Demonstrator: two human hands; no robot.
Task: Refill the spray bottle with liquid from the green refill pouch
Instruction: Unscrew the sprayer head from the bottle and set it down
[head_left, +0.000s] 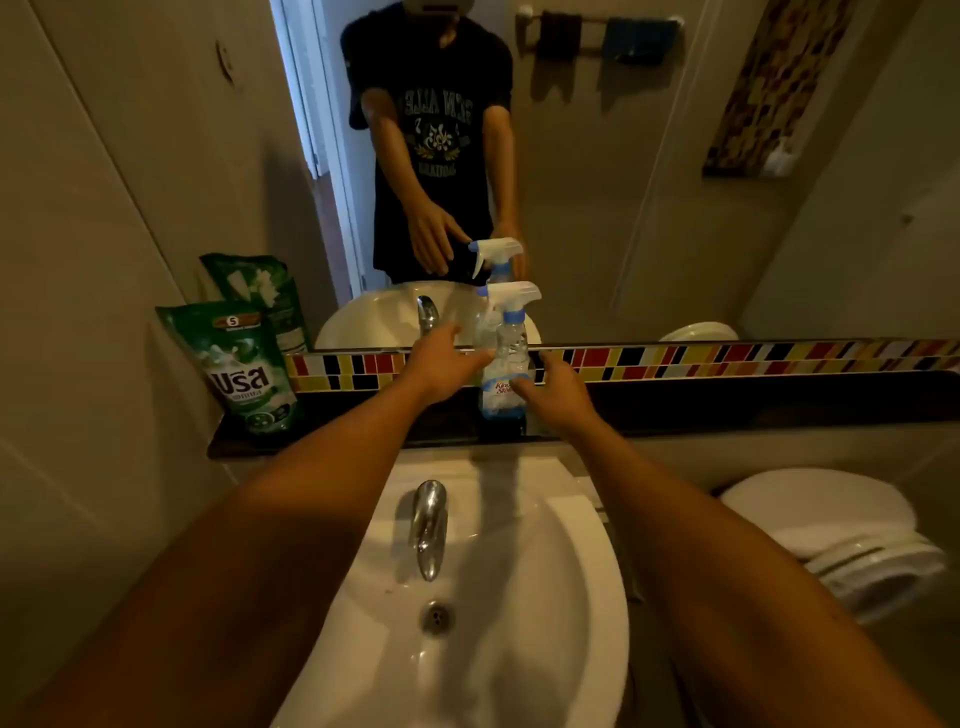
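A clear spray bottle (505, 358) with a white trigger head and a blue collar stands upright on the dark shelf (727, 405) under the mirror. My left hand (441, 364) reaches in from its left, fingers spread, close to the bottle's side. My right hand (558, 389) is at its right, fingers apart, with the fingertips touching the label low down. Neither hand has closed around the bottle. The green refill pouch (244, 374) stands upright at the shelf's left end, against the wall, well apart from both hands.
Below the shelf is a white washbasin (545, 597) with a chrome tap (430, 525) and a drain. A white toilet (841, 530) stands at the right. The mirror (623, 182) behind the shelf shows a person, the bottle and the pouch. A coloured tile strip (727, 358) runs along the shelf's back.
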